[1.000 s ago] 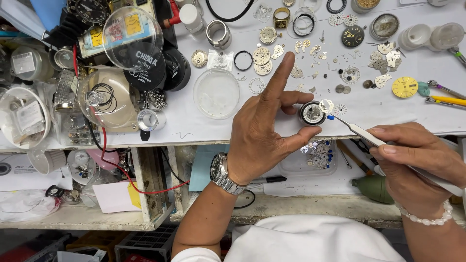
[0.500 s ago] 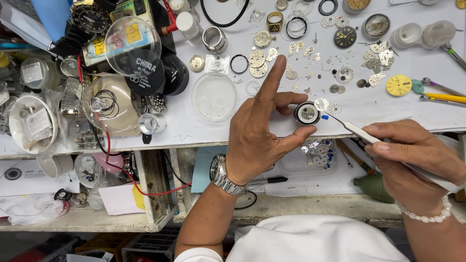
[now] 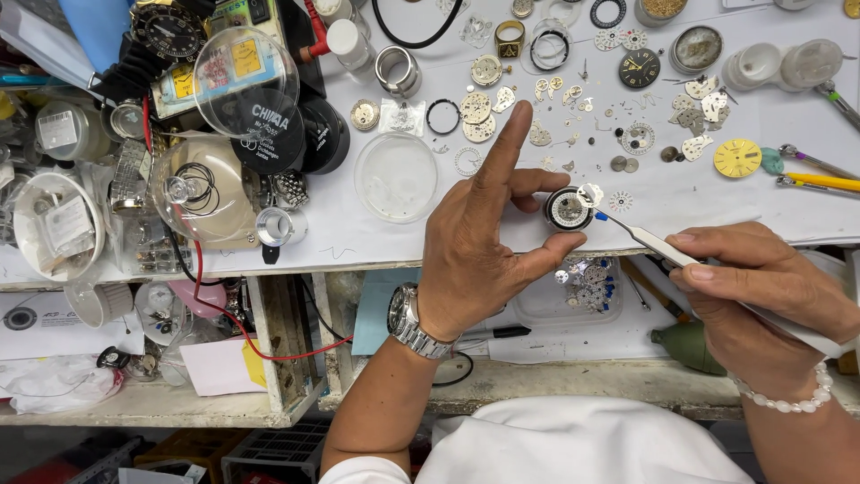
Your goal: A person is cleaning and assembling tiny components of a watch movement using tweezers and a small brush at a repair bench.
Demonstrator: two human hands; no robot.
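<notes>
Watch movement [image 3: 568,209] beside empty clear dish [image 3: 395,177]

On the worktop [image 3: 376,242], near its front edge, we hold a watch movement [image 3: 567,209] in our left hand [image 3: 484,251]. Right of it, our right hand [image 3: 761,296] brings tweezers [image 3: 640,235] to its rim. A round dish [image 3: 396,177] lies left of the movement. Loose plates and gears [image 3: 627,134] lie behind it. A parts tray [image 3: 582,291] sits below the edge, in front.

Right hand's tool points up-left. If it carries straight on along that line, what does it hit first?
Probably the small silver plate at the tool tip, on the edge of the round watch movement the left hand pinches; right hand grips the tool. Depth unclear.
</notes>
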